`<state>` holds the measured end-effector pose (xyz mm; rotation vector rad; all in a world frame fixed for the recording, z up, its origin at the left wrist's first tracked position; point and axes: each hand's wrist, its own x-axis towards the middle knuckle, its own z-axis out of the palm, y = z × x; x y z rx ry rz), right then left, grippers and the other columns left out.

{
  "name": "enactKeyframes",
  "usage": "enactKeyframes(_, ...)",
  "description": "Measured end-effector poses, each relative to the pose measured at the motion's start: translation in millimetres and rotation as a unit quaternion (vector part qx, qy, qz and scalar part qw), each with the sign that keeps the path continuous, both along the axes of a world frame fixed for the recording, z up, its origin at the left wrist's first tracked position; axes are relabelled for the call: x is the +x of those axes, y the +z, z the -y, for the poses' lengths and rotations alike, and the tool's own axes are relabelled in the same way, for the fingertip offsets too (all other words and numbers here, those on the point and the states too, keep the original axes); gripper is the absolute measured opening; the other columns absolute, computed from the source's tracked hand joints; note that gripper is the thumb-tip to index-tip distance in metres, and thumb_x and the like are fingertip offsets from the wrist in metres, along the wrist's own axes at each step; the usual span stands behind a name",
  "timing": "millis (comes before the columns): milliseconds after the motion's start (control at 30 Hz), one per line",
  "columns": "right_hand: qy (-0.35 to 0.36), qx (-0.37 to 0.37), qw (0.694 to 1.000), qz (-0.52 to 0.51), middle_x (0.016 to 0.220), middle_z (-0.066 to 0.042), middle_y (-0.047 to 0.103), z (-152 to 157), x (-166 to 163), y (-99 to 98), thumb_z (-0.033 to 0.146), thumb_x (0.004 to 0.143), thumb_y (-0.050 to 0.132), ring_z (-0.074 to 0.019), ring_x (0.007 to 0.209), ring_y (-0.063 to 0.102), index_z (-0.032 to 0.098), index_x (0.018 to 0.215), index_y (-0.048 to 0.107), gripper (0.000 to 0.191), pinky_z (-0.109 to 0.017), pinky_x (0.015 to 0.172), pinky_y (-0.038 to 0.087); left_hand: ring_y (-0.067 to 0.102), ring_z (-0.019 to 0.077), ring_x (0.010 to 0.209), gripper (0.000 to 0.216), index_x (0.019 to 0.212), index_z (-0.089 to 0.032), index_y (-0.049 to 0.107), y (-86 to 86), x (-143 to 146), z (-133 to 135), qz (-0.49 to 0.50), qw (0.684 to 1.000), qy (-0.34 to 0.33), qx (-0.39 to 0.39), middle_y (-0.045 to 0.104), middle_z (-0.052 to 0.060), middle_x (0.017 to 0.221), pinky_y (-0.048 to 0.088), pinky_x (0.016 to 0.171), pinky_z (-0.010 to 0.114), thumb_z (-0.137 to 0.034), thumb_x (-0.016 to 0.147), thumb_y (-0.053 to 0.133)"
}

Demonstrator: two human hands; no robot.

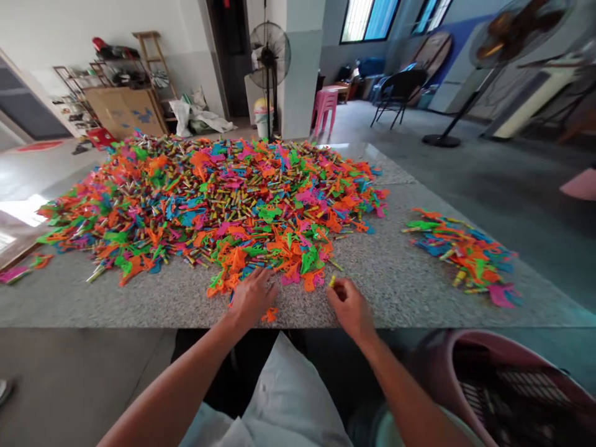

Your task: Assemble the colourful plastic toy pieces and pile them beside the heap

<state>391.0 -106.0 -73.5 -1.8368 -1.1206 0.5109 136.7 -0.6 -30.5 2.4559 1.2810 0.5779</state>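
A big heap of small coloured plastic toy pieces [218, 198], orange, green, blue and pink with small tubes among them, covers the speckled granite table [386, 279]. My left hand [254, 297] lies on the table at the heap's near edge, fingers spread over orange pieces. A little to its right, my right hand [348, 303] is closed in a pinch on a small yellow tube [332, 281]. At the table's right lies a smaller pile of the same pieces [463, 254].
A pink plastic basket [507, 385] stands by my right side below the table edge. Beyond the table are two standing fans [270, 59], a pink stool [325, 105], a black chair [398, 90] and shelving with a cardboard box [123, 108].
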Motion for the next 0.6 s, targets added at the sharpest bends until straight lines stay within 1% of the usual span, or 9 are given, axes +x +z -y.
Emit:
enactKeyframes(100,0.008,0.008,0.999,-0.041,0.093,-0.008,0.077,-5,-32,2.5,0.047,0.086,0.062,-0.0265,0.082,0.074,0.023,0.099,0.063,0.027,-0.036,0.076,0.055,0.069,0.0249,0.107,0.032,0.124,-0.025,0.068,4.0,36,-5,-0.054,0.998,0.020,-0.040,0.070,0.009,0.117,0.052,0.090,0.034,-0.045,0.099,0.062)
enactKeyframes(200,0.018,0.012,0.999,-0.027,0.092,-0.008,0.077,-8,-45,3.7,0.046,0.087,0.061,-0.0268,0.082,0.074,0.024,0.098,0.065,0.025,-0.036,0.076,0.054,0.067,0.0276,0.112,0.039,0.129,-0.024,0.065,-3.2,59,-7,-0.093,0.993,0.027,-0.063,0.067,0.012,0.124,0.051,0.092,0.036,-0.046,0.097,0.066)
enactKeyframes(267,0.038,0.009,0.999,-0.013,0.086,-0.006,0.077,-7,-46,6.6,0.046,0.089,0.058,-0.0263,0.079,0.072,0.025,0.096,0.068,0.024,-0.036,0.076,0.052,0.066,0.0286,0.117,0.039,0.130,-0.024,0.063,-9.0,65,-9,-0.097,0.993,0.034,-0.066,0.064,0.013,0.128,0.050,0.095,0.037,-0.044,0.097,0.067)
enactKeyframes(367,0.057,0.004,0.998,-0.022,0.082,-0.005,0.075,-4,-44,13.2,0.045,0.090,0.058,-0.0256,0.077,0.070,0.024,0.092,0.070,0.025,-0.035,0.075,0.050,0.063,0.0302,0.122,0.039,0.123,-0.022,0.063,-14.0,60,-13,-0.076,0.994,0.043,-0.070,0.062,0.014,0.130,0.048,0.098,0.038,-0.040,0.091,0.075)
enactKeyframes(433,0.053,0.005,0.997,-0.049,0.079,-0.004,0.074,-3,-43,16.8,0.043,0.089,0.059,-0.0249,0.075,0.068,0.023,0.092,0.071,0.024,-0.034,0.072,0.050,0.063,0.0292,0.118,0.035,0.115,-0.022,0.064,-15.8,53,-17,-0.037,0.995,0.045,-0.081,0.064,0.013,0.126,0.048,0.096,0.037,-0.032,0.085,0.080)
enactKeyframes(500,0.043,0.004,0.994,-0.105,0.076,-0.003,0.072,-4,-45,18.6,0.042,0.086,0.063,-0.0229,0.067,0.065,0.023,0.094,0.071,0.022,-0.033,0.065,0.048,0.066,0.0257,0.107,0.023,0.104,-0.022,0.065,-18.0,44,-20,0.033,0.992,0.056,-0.104,0.068,0.009,0.113,0.048,0.091,0.034,-0.025,0.085,0.077)
enactKeyframes(533,0.042,0.004,0.988,-0.146,0.075,-0.002,0.072,-6,-48,19.1,0.043,0.085,0.066,-0.0212,0.062,0.063,0.023,0.095,0.069,0.023,-0.032,0.060,0.047,0.067,0.0237,0.100,0.018,0.100,-0.022,0.064,-19.1,39,-20,0.084,0.986,0.073,-0.123,0.068,0.007,0.105,0.048,0.089,0.033,-0.024,0.086,0.076)
enactKeyframes(567,0.047,0.005,0.980,-0.192,0.076,-0.002,0.072,-8,-51,19.6,0.046,0.083,0.069,-0.0193,0.058,0.060,0.024,0.095,0.068,0.025,-0.031,0.056,0.045,0.066,0.0220,0.094,0.017,0.098,-0.022,0.064,-19.9,34,-20,0.147,0.973,0.096,-0.150,0.069,0.005,0.098,0.048,0.086,0.032,-0.025,0.086,0.075)
enactKeyframes(600,0.055,0.008,0.970,-0.239,0.078,-0.002,0.073,-10,-55,20.3,0.048,0.082,0.071,-0.0175,0.054,0.058,0.024,0.095,0.066,0.028,-0.030,0.053,0.044,0.066,0.0206,0.088,0.019,0.099,-0.022,0.065,-20.1,29,-20,0.219,0.950,0.119,-0.189,0.069,0.004,0.093,0.048,0.083,0.031,-0.028,0.085,0.077)
